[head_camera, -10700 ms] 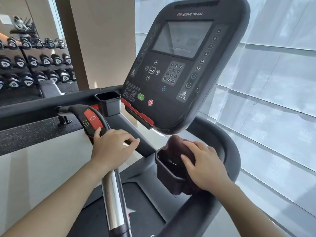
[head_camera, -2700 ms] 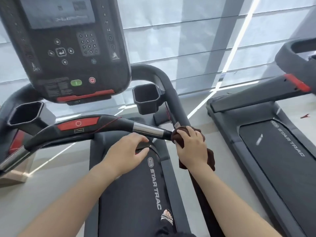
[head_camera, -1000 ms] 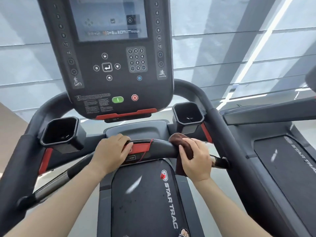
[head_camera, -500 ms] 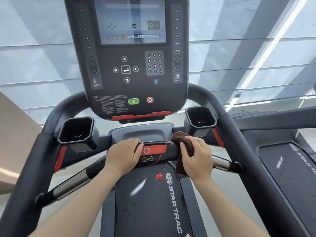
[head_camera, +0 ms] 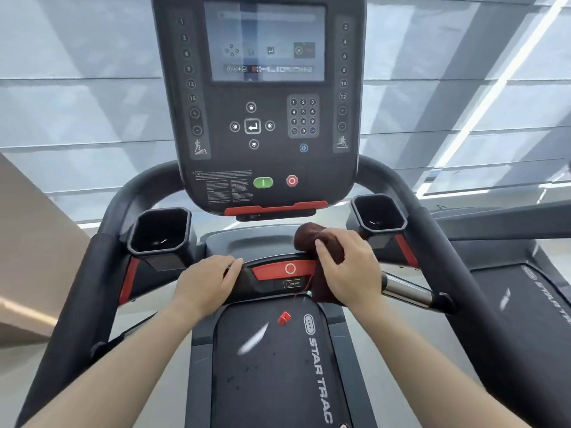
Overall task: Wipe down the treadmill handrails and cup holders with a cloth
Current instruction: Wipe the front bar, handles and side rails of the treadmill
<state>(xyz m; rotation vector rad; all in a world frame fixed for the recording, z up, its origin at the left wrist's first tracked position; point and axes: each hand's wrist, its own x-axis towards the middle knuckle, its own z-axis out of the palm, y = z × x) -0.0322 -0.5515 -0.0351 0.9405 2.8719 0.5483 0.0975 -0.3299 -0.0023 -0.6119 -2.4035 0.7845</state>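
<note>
From the head camera, the right hand (head_camera: 346, 270) is closed around a dark brown cloth (head_camera: 312, 239) and presses it over the front crossbar handrail (head_camera: 265, 282), just to the right of the red stop panel (head_camera: 284, 268). One end of the cloth bulges above the bar and the other end hangs below it. The left hand (head_camera: 205, 281) lies on the same bar at the left of the red panel, fingers curled loosely over the top, holding nothing else. Two cup holders (head_camera: 160, 231) stand at each side under the console (head_camera: 259, 103); both look empty. I judge that the step in hand is wiping the crossbar. The next move probably calls for sliding the cloth leftward over the red panel, so the left hand must give room, with care around the red safety cord (head_camera: 301, 288) and clip (head_camera: 283, 318).
</note>
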